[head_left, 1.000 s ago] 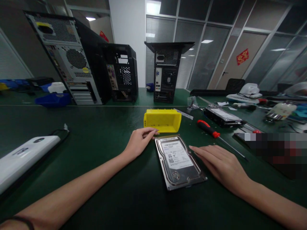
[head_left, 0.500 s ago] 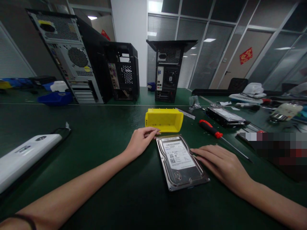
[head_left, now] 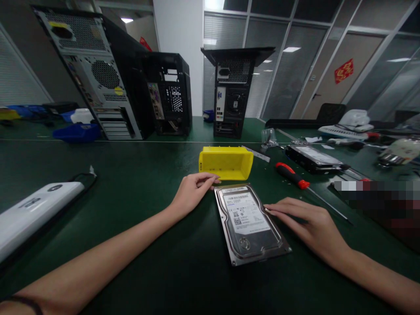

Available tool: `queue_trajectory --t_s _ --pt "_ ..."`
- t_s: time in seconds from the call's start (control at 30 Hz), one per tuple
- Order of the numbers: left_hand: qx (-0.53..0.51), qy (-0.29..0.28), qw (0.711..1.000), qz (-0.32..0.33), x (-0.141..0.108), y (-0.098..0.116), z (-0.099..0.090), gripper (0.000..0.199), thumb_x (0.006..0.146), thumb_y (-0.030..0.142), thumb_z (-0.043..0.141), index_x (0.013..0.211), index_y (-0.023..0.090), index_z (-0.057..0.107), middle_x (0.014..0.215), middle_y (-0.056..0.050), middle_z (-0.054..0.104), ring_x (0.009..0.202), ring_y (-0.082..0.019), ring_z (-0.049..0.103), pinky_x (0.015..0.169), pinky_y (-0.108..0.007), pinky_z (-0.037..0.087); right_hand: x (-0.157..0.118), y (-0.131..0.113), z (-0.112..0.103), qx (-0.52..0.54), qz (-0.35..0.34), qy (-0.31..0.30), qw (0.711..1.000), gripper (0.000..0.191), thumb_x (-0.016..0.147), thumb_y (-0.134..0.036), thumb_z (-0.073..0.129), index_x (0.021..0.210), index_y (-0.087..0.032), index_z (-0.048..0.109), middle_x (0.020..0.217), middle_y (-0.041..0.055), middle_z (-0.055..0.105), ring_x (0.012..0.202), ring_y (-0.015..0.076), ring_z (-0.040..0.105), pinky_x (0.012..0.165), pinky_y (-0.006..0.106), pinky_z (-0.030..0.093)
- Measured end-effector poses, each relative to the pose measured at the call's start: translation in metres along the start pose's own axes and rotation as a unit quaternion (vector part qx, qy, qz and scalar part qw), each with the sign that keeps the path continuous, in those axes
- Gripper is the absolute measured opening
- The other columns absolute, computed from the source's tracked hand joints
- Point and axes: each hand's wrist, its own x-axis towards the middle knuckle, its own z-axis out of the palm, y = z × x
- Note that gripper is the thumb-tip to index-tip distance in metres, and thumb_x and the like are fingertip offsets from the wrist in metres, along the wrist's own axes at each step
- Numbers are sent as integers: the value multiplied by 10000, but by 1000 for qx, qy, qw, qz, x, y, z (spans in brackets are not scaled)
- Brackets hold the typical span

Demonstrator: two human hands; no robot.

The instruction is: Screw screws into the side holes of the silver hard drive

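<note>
A hard drive (head_left: 247,223) lies label up on the green table, its long side slightly slanted. My left hand (head_left: 197,186) rests at the drive's far left corner, in front of a yellow bin (head_left: 226,175) that lies on its side with its opening facing me. Its thumb and forefinger are pinched together; whatever may be between them is hidden. At the drive's right edge is my right hand (head_left: 305,221), thumb and fingertips closed in a pinch. Something tiny and pale shows at those tips, too small to name. A red and black screwdriver (head_left: 293,175) lies right of the drive.
Another hard drive (head_left: 315,157) lies farther right, beside a metal strip (head_left: 256,154). A white power bank-like block (head_left: 42,205) sits at left. Computer towers (head_left: 229,96) stand along the back, with a blue bin (head_left: 77,132) near the left one.
The fingers of my right hand have drawn together into a pinch at the drive's right edge. My left hand stays where it was. The view has shifted slightly.
</note>
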Motion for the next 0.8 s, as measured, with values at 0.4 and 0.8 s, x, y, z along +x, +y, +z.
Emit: queue_trajectory --t_s 0.4,0.8 --pt "18 -1 1000 7 0 1 -1 210 877 262 520 990 159 664 946 -51 702 781 -171 651 767 -287 516 3 -1 -1 7 15 -4 1000 234 874 -223 476 996 -201 675 918 41 665 818 117 644 714 224 559" --pt "29 1 1000 10 0 3 0 204 873 244 518 978 155 668 934 -50 704 779 -170 650 760 -281 514 0 -4 -1 -10 -32 -2 999 247 881 -206 463 1038 -194 653 924 46 652 825 101 629 714 208 549"
